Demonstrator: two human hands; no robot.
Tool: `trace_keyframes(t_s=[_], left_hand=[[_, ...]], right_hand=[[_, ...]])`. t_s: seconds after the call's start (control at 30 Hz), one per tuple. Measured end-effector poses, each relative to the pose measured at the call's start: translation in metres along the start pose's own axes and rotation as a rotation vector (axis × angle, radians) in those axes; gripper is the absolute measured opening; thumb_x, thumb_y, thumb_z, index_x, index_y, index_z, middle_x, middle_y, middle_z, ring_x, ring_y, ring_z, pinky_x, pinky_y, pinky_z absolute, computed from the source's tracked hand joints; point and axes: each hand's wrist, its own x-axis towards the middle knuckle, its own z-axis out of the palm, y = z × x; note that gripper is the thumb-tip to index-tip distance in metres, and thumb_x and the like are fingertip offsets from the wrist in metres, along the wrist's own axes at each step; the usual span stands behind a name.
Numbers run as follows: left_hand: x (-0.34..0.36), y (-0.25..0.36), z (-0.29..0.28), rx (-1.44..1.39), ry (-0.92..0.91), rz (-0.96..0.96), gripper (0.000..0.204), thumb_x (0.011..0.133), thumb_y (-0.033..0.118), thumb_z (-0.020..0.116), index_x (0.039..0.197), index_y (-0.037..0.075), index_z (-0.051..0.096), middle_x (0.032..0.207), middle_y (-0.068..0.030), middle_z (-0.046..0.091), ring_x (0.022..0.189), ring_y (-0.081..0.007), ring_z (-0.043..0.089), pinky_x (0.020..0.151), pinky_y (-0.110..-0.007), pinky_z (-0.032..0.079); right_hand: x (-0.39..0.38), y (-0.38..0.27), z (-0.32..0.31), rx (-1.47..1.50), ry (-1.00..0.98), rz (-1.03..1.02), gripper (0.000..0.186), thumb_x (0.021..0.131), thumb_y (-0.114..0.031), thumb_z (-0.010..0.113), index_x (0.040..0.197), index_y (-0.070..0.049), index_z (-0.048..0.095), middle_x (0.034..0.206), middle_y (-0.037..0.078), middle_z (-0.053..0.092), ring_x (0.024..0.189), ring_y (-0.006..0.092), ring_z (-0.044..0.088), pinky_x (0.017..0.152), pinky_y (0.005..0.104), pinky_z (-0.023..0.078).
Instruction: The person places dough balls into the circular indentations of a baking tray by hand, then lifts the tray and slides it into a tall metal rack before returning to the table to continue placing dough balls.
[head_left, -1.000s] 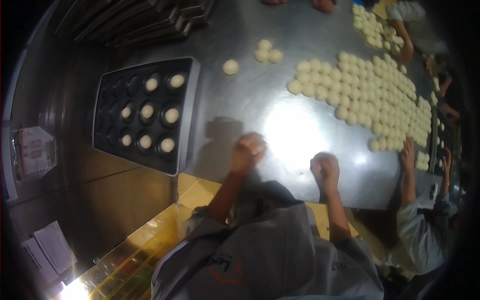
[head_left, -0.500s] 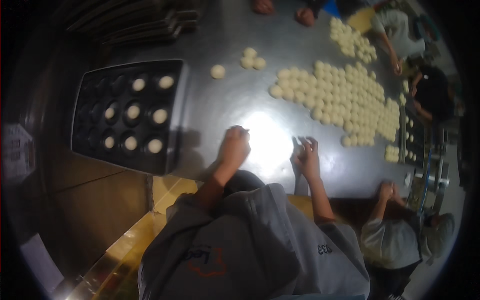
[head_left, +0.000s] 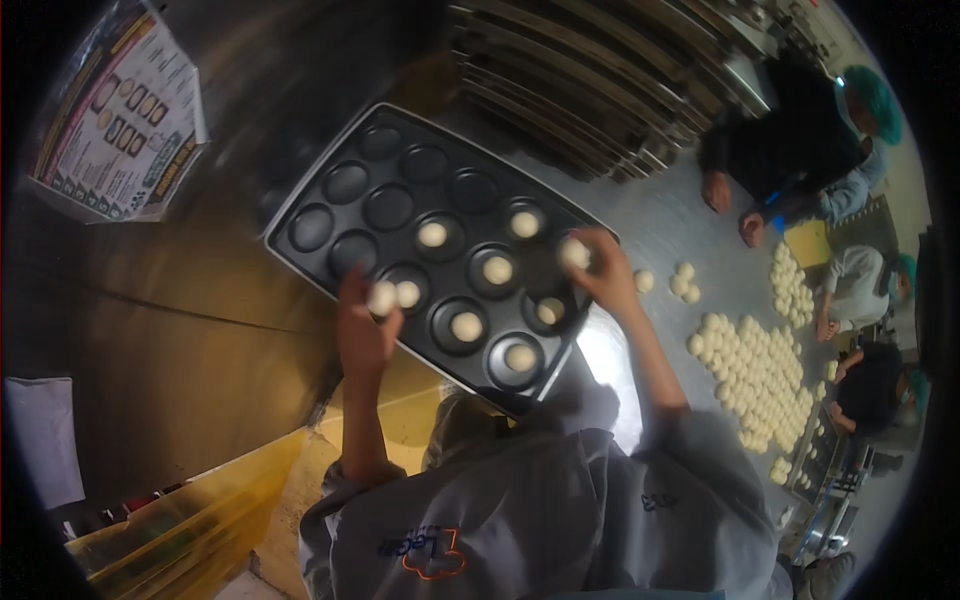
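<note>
A dark tray (head_left: 388, 207) with rows of round cups lies in front of me, turned at an angle. Pale dough balls (head_left: 497, 270) sit in several cups toward its right and near side. At the near left edge, my left hand (head_left: 366, 335) is closed around a dough ball (head_left: 382, 298), right beside another ball in a cup. Over the right part of the tray, my right hand (head_left: 610, 270) grips a second dough ball (head_left: 574, 254) between thumb and fingers. The right hand and its ball partly cover the cups under them.
Many dough balls (head_left: 755, 380) are spread over the metal table (head_left: 665, 330) to the right, with small groups nearer the tray. Stacked trays (head_left: 590, 90) stand beyond. Co-workers in hairnets (head_left: 875, 105) work along the far right. A printed sheet (head_left: 125, 115) hangs at the left.
My view has swung left, bringing the tray to the middle. Both hands have gone from the bare tabletop to the tray, and a dough ball now shows in each.
</note>
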Motion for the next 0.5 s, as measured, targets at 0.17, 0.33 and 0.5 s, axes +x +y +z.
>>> trace_keyframes(t_s=[0.17,0.33,0.5], left_hand=[[0.079,-0.083,-0.002,0.276,-0.046,-0.006,0.067,0.081,0.010,0.075,0.141,0.001,0.049,0.123,-0.0161,0.059,0.120,-0.0379,0.056,0.101,-0.043,0.047],[0.080,-0.071,-0.002,0.492,-0.166,0.067,0.067,0.087,0.025,0.074,0.145,0.006,0.047,0.137,-0.0162,0.055,0.129,-0.0365,0.051,0.107,-0.043,0.043],[0.079,-0.093,0.004,0.346,0.082,0.048,0.047,0.091,0.021,0.069,0.133,0.004,0.058,0.127,-0.0157,0.063,0.119,-0.0372,0.060,0.101,-0.045,0.049]], right_hand=[[0.136,0.031,0.142,-0.354,-0.081,-0.178,0.037,0.082,-0.017,0.079,0.115,-0.007,0.064,0.108,0.016,0.062,0.102,0.0366,0.063,0.090,0.0442,0.051],[0.084,-0.004,0.141,-0.354,-0.031,0.025,0.041,0.082,-0.020,0.078,0.117,-0.007,0.064,0.112,0.017,0.059,0.108,0.0376,0.059,0.092,0.0463,0.051],[0.000,0.001,0.154,-0.428,-0.202,0.016,0.038,0.077,-0.020,0.079,0.112,-0.010,0.067,0.118,0.018,0.058,0.116,0.0412,0.055,0.094,0.0477,0.052]])
